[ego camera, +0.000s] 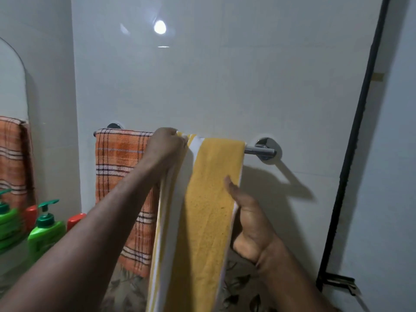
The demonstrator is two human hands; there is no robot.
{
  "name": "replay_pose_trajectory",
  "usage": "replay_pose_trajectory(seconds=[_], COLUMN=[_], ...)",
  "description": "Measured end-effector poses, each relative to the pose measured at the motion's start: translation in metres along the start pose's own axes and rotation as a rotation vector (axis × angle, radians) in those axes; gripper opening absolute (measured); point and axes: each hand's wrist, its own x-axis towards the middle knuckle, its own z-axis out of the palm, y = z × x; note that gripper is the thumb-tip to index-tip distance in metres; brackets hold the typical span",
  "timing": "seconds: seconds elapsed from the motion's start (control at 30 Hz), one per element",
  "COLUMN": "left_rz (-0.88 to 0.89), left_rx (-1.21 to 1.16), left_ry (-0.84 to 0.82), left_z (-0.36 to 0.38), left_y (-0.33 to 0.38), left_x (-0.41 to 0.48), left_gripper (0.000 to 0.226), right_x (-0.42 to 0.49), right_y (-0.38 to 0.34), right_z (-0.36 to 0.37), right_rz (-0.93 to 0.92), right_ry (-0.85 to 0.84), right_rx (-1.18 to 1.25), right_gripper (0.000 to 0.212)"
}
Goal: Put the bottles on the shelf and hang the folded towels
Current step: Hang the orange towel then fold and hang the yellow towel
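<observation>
Already the orange checked towel (117, 167) hangs over the left end of the towel bar (258, 151), so that half of the hanging looks done. The yellow towel (209, 210) is draped over the bar just beside it, folded lengthwise and falling straight down. The left hand (166, 145) has its fingers curled over the towel's top edge at the bar. The right hand (252, 224) is lower on the right edge, thumb on the front face and fingers out of sight behind, apparently pinching the cloth. What seems left here is to even the drape and let go. At lower left a green pump bottle (46, 228) and a red-capped bottle (75, 219) stand upright by the mirror (11, 86), probably shelved, though their support is barely visible.
</observation>
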Motion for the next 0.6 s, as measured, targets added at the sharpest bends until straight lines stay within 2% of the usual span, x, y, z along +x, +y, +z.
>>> replay_pose_trajectory(seconds=[0.1, 0.17, 0.23, 0.27, 0.33, 0.37, 0.43, 0.47, 0.6], left_rz=[-0.029, -0.037, -0.057, -0.075, -0.067, -0.044, -0.015, -0.023, -0.205], left_rx=[0.11, 0.117, 0.04, -0.04, -0.228, -0.297, -0.379, -0.427, -0.741], left_ry=[0.0, -0.049, -0.066, -0.047, 0.039, 0.116, 0.256, 0.254, -0.08], left_z=[-0.007, -0.009, -0.008, -0.008, -0.008, -0.008, -0.004, 0.002, 0.015], left_y=[-0.002, 0.0, -0.001, -0.001, -0.003, -0.003, -0.014, -0.022, -0.039], left_x=[0.008, 0.012, 0.016, 0.015, 0.006, -0.004, -0.033, -0.049, -0.08], left_gripper=[0.039, 0.042, 0.044, 0.055, 0.066, 0.064, 0.053, 0.047, 0.019], right_x=[0.008, 0.017, 0.025, 0.029, 0.035, 0.037, 0.04, 0.04, 0.044], right_y=[-0.025, -0.039, -0.051, -0.057, -0.063, -0.064, -0.066, -0.067, -0.079], right_z=[0.002, 0.007, 0.016, 0.021, 0.03, 0.033, 0.037, 0.038, 0.038], right_rz=[-0.02, -0.04, -0.098, -0.141, -0.228, -0.258, -0.303, -0.325, -0.368], right_ry=[-0.021, -0.001, 0.063, 0.099, 0.161, 0.185, 0.193, 0.193, 0.256], right_rx=[0.03, 0.007, -0.029, -0.035, -0.021, -0.011, -0.024, -0.051, -0.242], right_gripper=[0.052, 0.037, 0.015, 0.012, 0.025, 0.03, 0.027, 0.024, 0.018])
